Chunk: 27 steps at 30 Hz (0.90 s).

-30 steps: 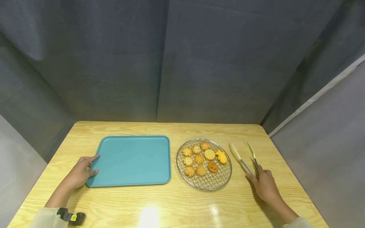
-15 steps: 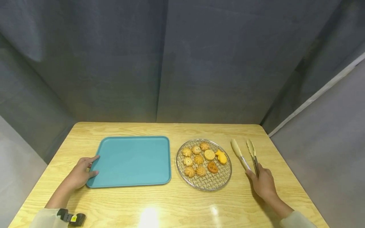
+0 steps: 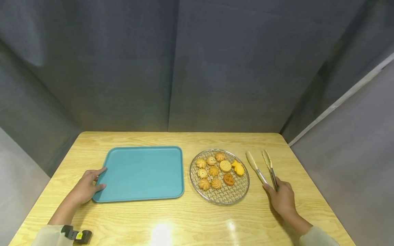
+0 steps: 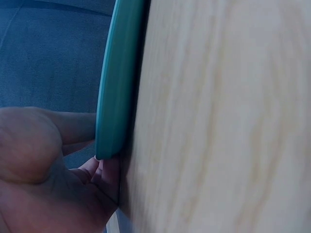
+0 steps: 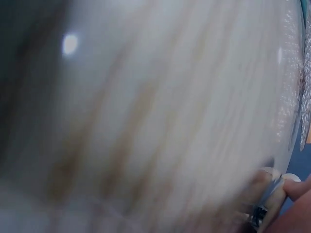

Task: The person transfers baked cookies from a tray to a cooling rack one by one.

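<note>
My left hand [image 3: 87,186] holds the left edge of a teal rectangular tray [image 3: 141,174], its thumb and index finger spread along the rim. From the left wrist, the thumb lies over the tray's rim [image 4: 116,87] and other fingers curl low against its edge. In my right hand [image 3: 282,198] is a pair of metal tongs [image 3: 262,176] with pale scalloped tips, spread apart and pointing away from me. Left of the tongs, several cookies [image 3: 213,171] sit on a round wire rack [image 3: 226,196]. The right wrist view is blurred, with part of the right hand [image 5: 291,199] at its corner.
Everything stands on a light wooden table [image 3: 191,218]. Dark grey curtains [image 3: 231,68] close off its back, and pale panels [image 3: 347,153] flank the sides. The rack stands between tray and tongs.
My right hand first pushes the tongs slightly forward, then swings their tips a little left toward the rack. The left hand and tray hold still.
</note>
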Tool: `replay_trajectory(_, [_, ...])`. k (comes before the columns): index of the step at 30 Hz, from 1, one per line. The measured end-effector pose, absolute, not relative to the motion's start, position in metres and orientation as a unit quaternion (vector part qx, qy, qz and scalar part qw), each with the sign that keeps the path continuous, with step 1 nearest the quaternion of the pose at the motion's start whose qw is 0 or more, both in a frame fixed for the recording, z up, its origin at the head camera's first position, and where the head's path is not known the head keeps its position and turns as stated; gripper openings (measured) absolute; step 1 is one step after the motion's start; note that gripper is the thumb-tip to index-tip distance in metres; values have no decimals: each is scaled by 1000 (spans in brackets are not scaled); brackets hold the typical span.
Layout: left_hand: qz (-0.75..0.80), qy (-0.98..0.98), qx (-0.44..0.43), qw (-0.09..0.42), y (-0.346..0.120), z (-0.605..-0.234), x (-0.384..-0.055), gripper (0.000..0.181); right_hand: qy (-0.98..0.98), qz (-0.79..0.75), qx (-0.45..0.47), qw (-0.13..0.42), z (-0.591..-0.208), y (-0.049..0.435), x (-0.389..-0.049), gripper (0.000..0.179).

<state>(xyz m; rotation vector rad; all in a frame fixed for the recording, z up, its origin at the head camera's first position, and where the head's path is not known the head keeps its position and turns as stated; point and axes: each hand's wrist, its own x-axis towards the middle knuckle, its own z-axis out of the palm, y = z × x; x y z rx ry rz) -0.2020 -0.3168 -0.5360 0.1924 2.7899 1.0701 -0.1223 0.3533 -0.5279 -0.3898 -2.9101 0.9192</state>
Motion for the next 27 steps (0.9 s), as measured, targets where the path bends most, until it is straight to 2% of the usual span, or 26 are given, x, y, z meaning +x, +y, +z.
replay_trajectory(5, [351,931,62,73,-319,-536,-202,63,-938,311,-148,39,-528,357,-125,78])
replay_trajectory(18, [347,933,58,74,-320,-536,-201,63,-925,339,-169,6,-524,360,-127,93])
replay_trajectory(27, [347,933,67,69,-318,-536,-202,63,-931,322,-174,9,-523,359,-126,92])
